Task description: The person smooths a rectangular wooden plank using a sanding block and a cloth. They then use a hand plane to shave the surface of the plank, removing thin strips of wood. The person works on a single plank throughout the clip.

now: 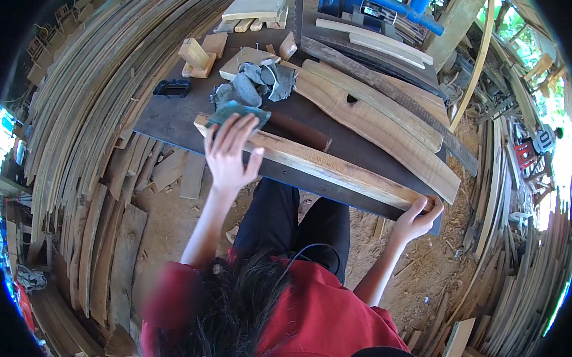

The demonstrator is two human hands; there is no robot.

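Observation:
A long, narrow wooden board lies slantwise along the near edge of the dark worktable. My left hand is at its left end, its fingers pressing a folded green piece of sandpaper against the wood. At the opposite end, my right hand is closed around the board, thumb on the near side. Crumpled, torn grey-blue sheets are heaped just beyond my left hand. Behind the board, a dark brown roll or strip is partly hidden by it.
Wide shaped planks lie on the table's right half. Small wood blocks and a black bracket-like piece sit at left. Blue machinery stands at the back. Stacked timber lines both sides; scraps litter the dirt floor.

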